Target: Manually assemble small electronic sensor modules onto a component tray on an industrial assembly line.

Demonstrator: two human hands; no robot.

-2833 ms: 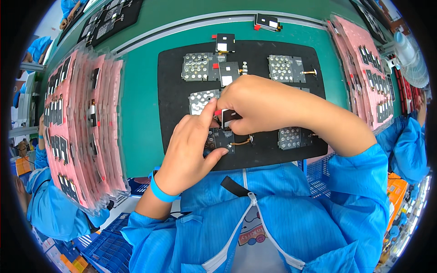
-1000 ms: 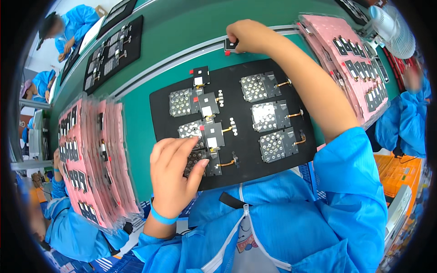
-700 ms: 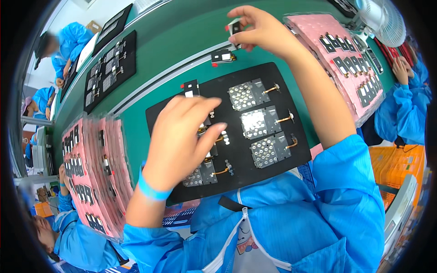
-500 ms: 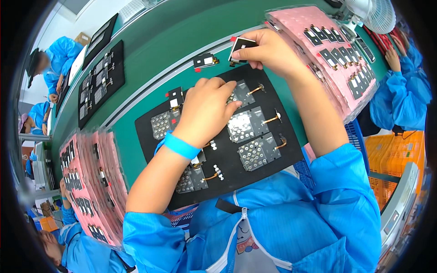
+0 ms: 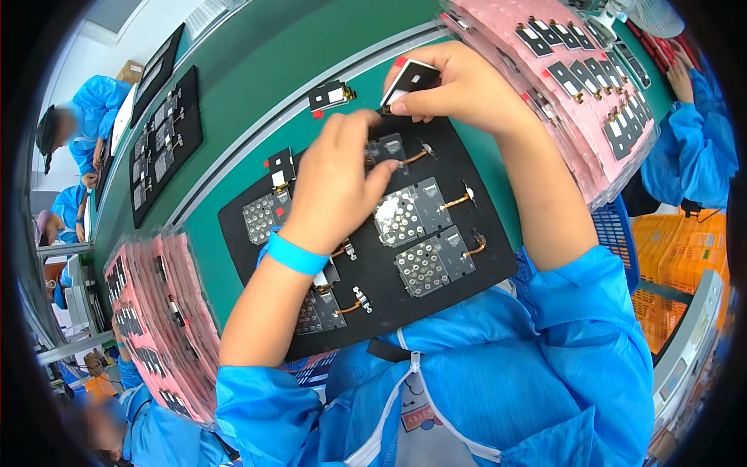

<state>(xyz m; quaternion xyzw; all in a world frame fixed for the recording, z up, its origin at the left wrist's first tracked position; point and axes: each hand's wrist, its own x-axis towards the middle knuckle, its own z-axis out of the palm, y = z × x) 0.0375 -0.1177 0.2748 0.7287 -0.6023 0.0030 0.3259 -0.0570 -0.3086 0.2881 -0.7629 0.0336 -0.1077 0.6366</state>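
My right hand pinches a small display module with a dark face, white edges and a red tab, holding it tilted above the far edge of a black foam mat. My left hand, with a blue band on the wrist, is over the mat. Its fingertips reach the lower end of the module; its thumb stands apart, over a circuit board. Whether those fingertips touch the module I cannot tell. Several keypad circuit boards with flex cables lie on the mat, some partly hidden by my left arm.
Another display module lies on the green bench beyond the mat. Stacked pink trays of modules stand at right and left. A second black mat with boards lies far left. Co-workers in blue sit on both sides.
My left hand has moved its fingers toward the module in my right hand. The right hand has tilted the module and brought it slightly left. The whole view has shifted a little.
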